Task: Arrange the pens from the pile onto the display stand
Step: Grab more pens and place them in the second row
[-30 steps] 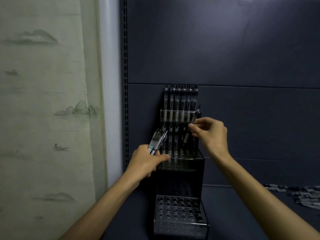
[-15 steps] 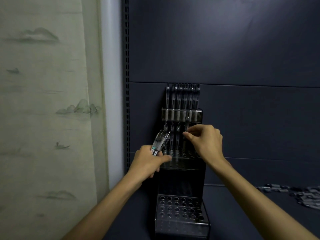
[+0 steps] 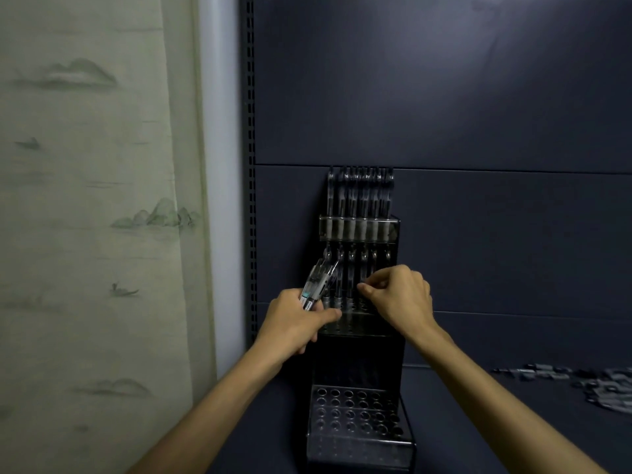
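Up close, left hand (image 3: 294,321) gripping pens (image 3: 316,287), right hand (image 3: 402,301) pinching

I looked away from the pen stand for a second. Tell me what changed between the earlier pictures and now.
The right hand came down from the upper tier to the middle tier of the display stand, lowering the pen it pinches; the pen is now mostly hidden behind the fingers, so release cannot be told. The left hand still grips its bundle of pens beside the stand. The top row of pens and the pile on the right are unchanged.
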`<state>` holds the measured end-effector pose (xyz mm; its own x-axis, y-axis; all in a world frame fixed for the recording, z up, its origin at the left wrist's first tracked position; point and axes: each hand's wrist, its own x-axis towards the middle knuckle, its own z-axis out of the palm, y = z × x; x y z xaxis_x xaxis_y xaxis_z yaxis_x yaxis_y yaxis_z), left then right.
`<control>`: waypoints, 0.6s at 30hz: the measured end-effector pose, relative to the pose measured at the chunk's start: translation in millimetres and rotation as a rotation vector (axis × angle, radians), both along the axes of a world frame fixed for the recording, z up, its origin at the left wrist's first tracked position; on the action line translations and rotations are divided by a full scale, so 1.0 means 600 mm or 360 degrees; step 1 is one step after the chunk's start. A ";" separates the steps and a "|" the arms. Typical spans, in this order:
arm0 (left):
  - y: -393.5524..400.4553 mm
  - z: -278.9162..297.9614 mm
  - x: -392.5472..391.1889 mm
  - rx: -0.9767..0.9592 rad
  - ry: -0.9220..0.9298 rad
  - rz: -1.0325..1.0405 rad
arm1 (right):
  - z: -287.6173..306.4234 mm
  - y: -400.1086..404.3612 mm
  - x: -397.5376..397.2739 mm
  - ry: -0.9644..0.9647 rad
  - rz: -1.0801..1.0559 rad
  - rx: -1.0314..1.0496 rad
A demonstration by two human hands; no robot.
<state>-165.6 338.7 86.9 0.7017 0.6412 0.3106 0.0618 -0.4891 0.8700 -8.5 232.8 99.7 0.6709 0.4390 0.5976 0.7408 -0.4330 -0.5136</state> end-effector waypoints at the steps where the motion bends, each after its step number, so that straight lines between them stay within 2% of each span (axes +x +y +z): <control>1: 0.000 -0.001 0.000 0.0002 0.0002 0.0001 | -0.002 0.000 -0.002 -0.0004 0.0003 0.0008; 13: -0.008 -0.009 -0.001 -0.0046 0.0020 -0.0043 | -0.005 -0.014 -0.013 0.0001 0.0080 -0.0051; 15: -0.008 -0.008 -0.001 -0.0055 0.0011 -0.0056 | -0.002 -0.026 -0.020 -0.0039 0.0100 0.0048; 17: -0.009 -0.006 -0.002 -0.0052 -0.0008 -0.0077 | 0.004 -0.036 -0.029 0.0098 0.0279 0.0230; 18: -0.010 -0.005 -0.001 -0.0056 -0.0018 -0.0098 | 0.009 -0.040 -0.036 0.0312 0.0471 0.0299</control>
<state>-166.5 332.7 84.1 0.7367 0.6076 0.2969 0.0225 -0.4607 0.8872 -30.4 208.6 104.9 0.6412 0.5257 0.5590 0.6995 -0.1008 -0.7075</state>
